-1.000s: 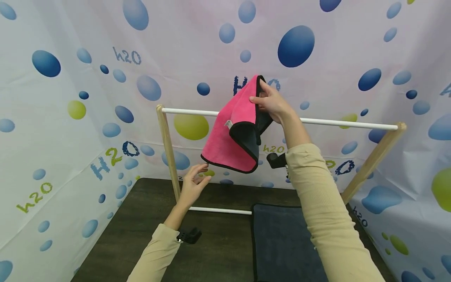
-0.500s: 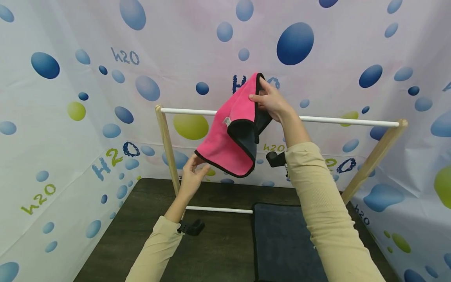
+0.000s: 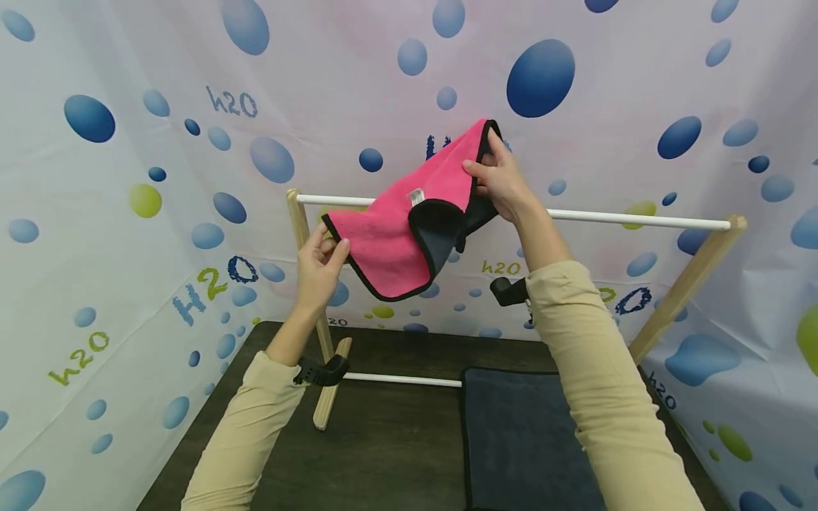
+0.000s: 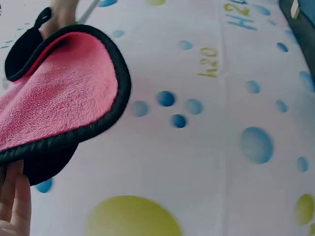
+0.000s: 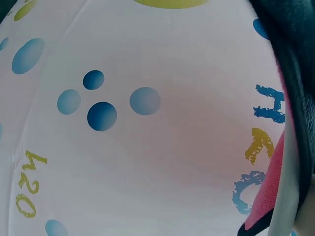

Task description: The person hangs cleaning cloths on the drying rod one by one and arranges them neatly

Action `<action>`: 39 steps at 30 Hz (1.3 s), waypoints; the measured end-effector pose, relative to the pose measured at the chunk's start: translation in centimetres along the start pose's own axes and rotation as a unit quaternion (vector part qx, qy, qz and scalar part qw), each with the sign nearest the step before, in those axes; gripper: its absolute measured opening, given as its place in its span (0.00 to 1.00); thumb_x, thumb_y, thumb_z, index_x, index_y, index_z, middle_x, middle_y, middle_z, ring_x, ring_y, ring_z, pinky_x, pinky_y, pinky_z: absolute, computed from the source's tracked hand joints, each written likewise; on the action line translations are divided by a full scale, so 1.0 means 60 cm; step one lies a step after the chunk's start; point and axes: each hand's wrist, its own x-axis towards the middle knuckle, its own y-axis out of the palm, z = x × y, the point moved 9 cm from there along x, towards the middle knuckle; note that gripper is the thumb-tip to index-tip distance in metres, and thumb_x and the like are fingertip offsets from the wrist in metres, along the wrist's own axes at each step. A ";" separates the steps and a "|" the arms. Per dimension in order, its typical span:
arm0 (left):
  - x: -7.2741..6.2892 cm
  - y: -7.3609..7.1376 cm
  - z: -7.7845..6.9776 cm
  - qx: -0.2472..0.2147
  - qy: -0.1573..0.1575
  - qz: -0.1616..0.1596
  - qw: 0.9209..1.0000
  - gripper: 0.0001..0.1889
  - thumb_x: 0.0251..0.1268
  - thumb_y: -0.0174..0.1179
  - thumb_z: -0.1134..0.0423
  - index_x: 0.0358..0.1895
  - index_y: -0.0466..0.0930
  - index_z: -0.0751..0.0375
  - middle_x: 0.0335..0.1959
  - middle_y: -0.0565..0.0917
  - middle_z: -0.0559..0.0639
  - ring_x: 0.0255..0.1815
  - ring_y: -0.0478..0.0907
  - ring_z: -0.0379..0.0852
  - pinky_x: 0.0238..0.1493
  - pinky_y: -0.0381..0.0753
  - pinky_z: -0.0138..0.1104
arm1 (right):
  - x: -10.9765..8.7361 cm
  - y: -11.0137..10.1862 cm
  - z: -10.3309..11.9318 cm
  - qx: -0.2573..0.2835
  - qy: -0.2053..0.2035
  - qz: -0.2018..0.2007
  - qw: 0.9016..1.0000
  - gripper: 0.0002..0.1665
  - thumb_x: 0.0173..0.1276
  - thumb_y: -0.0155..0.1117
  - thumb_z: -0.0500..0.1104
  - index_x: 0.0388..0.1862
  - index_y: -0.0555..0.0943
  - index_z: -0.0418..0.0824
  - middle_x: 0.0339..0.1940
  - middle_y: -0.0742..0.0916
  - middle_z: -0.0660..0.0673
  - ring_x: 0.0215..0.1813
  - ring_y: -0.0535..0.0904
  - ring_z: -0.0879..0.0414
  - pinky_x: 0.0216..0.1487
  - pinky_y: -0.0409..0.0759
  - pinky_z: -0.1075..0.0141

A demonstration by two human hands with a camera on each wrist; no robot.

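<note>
A pink cloth (image 3: 377, 248) with black edging and a dark grey reverse side is held up between both hands, overlapping the rack's white top rail (image 3: 639, 220) in the head view. My left hand (image 3: 316, 273) pinches its left corner, thumb in front. Higher up, my right hand (image 3: 505, 184) grips the upper right corner by the edging. A flap folds over in the middle, showing the dark side below a small white tag (image 3: 417, 196). In the left wrist view the cloth (image 4: 69, 93) curls above the fingers (image 4: 19, 206); the right wrist view catches only its edge (image 5: 268, 196).
The rack has wooden posts (image 3: 686, 291), a wooden foot (image 3: 332, 387) and a low white crossbar (image 3: 402, 380). It stands on a dark wooden table (image 3: 390, 454). A dark grey cloth (image 3: 524, 440) lies flat at the right. A bubble-patterned curtain (image 3: 192, 50) surrounds the table.
My left hand has taken hold of the cloth's lower left corner and raised it up and leftward, spreading the cloth. The right hand, still gripping, has shifted slightly up and right.
</note>
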 end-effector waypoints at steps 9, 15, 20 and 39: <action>0.084 -0.015 -0.059 -0.022 -0.001 0.025 0.999 0.20 0.68 0.43 0.73 0.63 0.63 0.64 0.27 0.78 0.45 0.29 0.75 0.37 0.33 0.77 0.26 | -0.013 -0.027 0.040 0.064 -0.071 0.009 0.995 0.40 0.66 0.53 0.34 0.72 0.51 0.57 0.56 0.72 0.43 0.50 0.73 0.54 0.46 0.78 0.68; 0.136 -0.022 -0.093 -0.097 0.008 0.018 0.995 0.31 0.70 0.38 0.73 0.73 0.45 0.48 0.54 0.74 0.52 0.47 0.75 0.43 0.47 0.75 0.29 | -0.027 -0.018 0.078 0.122 -0.160 0.030 0.979 0.41 0.64 0.52 0.29 0.72 0.53 0.51 0.57 0.71 0.42 0.56 0.70 0.53 0.46 0.78 0.71; 0.160 -0.024 -0.087 -0.155 -0.030 0.002 0.987 0.33 0.70 0.36 0.73 0.73 0.40 0.41 0.57 0.68 0.53 0.47 0.73 0.44 0.45 0.76 0.28 | -0.036 0.002 0.064 0.089 -0.120 0.051 0.987 0.38 0.65 0.53 0.31 0.71 0.56 0.51 0.55 0.74 0.43 0.54 0.72 0.53 0.51 0.75 0.70; 0.105 -0.037 -0.002 -0.105 -0.231 0.087 0.963 0.23 0.73 0.31 0.67 0.69 0.51 0.53 0.60 0.64 0.53 0.53 0.68 0.42 0.44 0.76 0.29 | -0.096 -0.003 -0.024 -0.085 0.050 0.090 0.991 0.33 0.70 0.50 0.38 0.72 0.52 0.46 0.56 0.74 0.37 0.41 0.79 0.58 0.44 0.79 0.69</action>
